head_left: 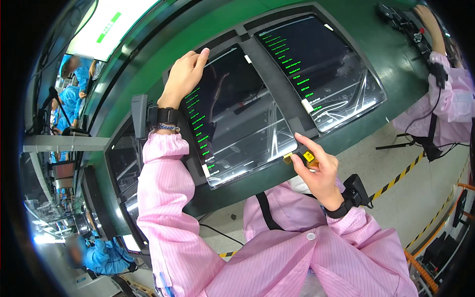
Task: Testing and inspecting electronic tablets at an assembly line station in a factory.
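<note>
A large tablet-like screen panel (242, 109) with lines of green text and a shiny clear film lies tilted in a dark tray (242, 30). My left hand (187, 76) grips its upper left corner; most of the fingertips are hidden under the hand. At the opposite, lower right corner is my right hand (319, 171), index finger on one edge and thumb on the other. A small tab with a yellow label (309, 156) shows between that thumb and index finger; what it belongs to I cannot make out. Both wrists wear black straps with devices.
A second lit panel (321, 69) lies to the right in the same tray. The green bench (401, 64) runs beneath. At the right edge are another person's pink sleeve and hand (429, 24). More dark trays (123, 168) and a bright monitor (111, 24) are on the left.
</note>
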`<state>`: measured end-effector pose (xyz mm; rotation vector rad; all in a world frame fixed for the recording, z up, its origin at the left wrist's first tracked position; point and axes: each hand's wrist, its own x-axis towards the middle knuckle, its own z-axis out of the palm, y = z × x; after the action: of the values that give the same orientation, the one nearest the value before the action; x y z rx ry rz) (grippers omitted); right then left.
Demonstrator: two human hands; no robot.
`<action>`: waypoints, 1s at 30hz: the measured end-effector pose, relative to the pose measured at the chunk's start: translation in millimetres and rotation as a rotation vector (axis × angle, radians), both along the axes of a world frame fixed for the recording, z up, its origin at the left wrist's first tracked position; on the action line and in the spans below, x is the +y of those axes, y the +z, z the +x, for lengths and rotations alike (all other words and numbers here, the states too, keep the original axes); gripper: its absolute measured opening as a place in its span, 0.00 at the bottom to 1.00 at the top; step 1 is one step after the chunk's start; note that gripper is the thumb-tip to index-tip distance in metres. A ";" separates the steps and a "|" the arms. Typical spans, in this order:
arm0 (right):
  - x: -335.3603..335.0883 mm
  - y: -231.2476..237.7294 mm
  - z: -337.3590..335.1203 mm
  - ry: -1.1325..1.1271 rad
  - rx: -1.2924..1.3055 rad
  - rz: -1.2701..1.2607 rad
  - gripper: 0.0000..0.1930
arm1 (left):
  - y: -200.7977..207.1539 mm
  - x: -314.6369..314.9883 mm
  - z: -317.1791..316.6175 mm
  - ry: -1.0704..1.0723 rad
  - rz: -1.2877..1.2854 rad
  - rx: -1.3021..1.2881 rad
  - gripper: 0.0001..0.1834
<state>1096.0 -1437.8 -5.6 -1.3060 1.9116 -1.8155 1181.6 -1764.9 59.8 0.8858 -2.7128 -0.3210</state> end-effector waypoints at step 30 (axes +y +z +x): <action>4.5 3.8 -4.8 0.003 -0.041 0.137 0.20 | -1.9 1.2 0.0 0.011 0.019 0.038 0.32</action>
<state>1091.2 -1433.3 -1.9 -1.2176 1.9725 -1.6633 1181.6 -1763.7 57.9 0.8904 -2.6739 -0.3579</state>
